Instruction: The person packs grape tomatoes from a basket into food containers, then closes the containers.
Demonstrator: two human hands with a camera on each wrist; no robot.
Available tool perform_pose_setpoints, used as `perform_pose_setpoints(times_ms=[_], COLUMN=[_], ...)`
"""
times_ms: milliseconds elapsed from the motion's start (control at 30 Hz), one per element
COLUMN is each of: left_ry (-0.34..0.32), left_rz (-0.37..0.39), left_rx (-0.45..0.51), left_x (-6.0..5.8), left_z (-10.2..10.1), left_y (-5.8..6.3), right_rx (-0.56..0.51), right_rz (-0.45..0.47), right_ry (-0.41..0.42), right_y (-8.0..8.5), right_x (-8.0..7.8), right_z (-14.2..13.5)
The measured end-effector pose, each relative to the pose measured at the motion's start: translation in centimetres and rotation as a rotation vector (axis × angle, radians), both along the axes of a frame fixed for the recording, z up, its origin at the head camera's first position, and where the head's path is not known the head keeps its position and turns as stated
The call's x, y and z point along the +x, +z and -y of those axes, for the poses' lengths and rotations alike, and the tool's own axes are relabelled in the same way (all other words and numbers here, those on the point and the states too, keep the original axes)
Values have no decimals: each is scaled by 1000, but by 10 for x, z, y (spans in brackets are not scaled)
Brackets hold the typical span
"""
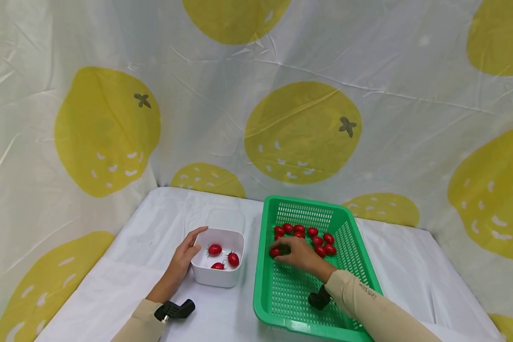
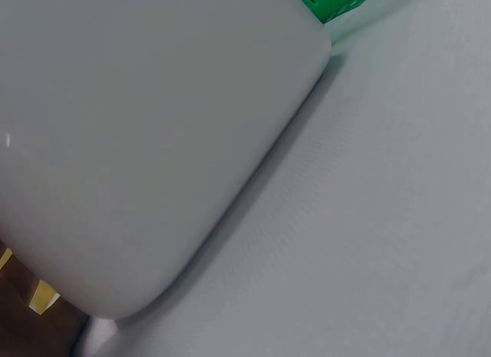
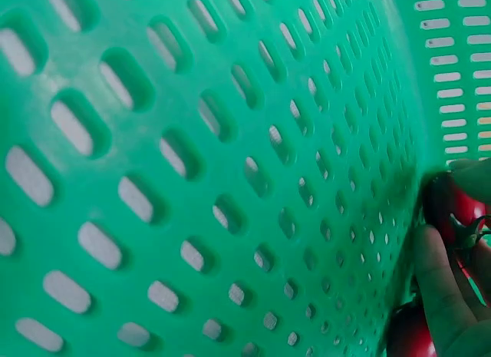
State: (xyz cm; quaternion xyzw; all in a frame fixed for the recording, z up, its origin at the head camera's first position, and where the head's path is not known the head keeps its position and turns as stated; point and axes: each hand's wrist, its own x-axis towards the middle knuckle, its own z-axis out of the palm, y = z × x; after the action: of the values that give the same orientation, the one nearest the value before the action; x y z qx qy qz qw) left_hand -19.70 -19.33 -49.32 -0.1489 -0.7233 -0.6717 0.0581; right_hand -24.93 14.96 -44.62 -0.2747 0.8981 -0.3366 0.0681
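A square white plastic container (image 1: 217, 277) stands on the left of the table with a few cherry tomatoes (image 1: 233, 259) inside. My left hand (image 1: 182, 255) rests against its left side, fingers extended along the wall and thumb at the rim. In the green basket (image 1: 261, 285), my right hand (image 1: 299, 255) pinches a red cherry tomato (image 1: 275, 252) near the left wall. The right wrist view shows fingers around this tomato (image 3: 453, 203), its green stem visible. Another tomato (image 3: 410, 332) lies close beside those fingers. Several more tomatoes (image 1: 320, 250) lie in the basket's far half.
A clear, see-through container or lid (image 1: 226, 218) lies behind the white container. The perforated basket stands right of it, its walls rising around my right hand. White cloth (image 1: 171, 209) covers the table, and a lemon-print curtain (image 1: 213, 118) hangs behind.
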Motion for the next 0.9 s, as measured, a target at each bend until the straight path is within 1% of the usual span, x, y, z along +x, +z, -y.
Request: perform_pose_setpoints(times_ms=[167,333,500,667,833,900], left_ry=[4,5,15,7,11,16], left_rz=[8,8,25,15,7,18], left_rx=[-13,-15,-11,-15,-11,-10], left_x=[1,0,0,0,-1,-1], left_z=[1,1,1,0,0,-1], left_y=[-1,0,0,0,1,1], right_rx=[8,-3,-12,-29,-40,-47], right_rz=[-8,-24,-31,-24,-43,-42], right_ry=[0,0,-3,-15,-18,-23], right_y=[0,0,1,3,6,7], right_x=[0,-1,-4,-4,-5,-4], right_z=[0,0,0,-1,-2,-2])
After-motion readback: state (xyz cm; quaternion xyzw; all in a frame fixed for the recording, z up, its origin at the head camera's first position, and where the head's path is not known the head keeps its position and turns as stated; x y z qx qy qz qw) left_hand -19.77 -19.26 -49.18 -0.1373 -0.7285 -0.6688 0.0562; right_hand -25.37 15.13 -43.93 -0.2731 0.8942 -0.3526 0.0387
